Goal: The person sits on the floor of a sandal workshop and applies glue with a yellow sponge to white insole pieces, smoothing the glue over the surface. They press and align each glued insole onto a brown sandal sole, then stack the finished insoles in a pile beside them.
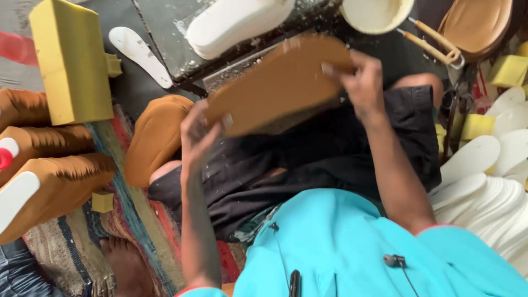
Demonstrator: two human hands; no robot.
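Note:
I hold a flat brown sole-shaped piece between both hands above my lap. My left hand grips its near left end, thumb on the top face. My right hand pinches its far right end. The piece is tilted, with its right end higher. Below it are my black shorts and turquoise shirt.
A yellow foam block stands at the left, with stacks of brown soles below it. White soles are piled at the right. A dark work surface carries a white sole stack. A cream bowl sits beyond it. A bare foot rests on a striped rug.

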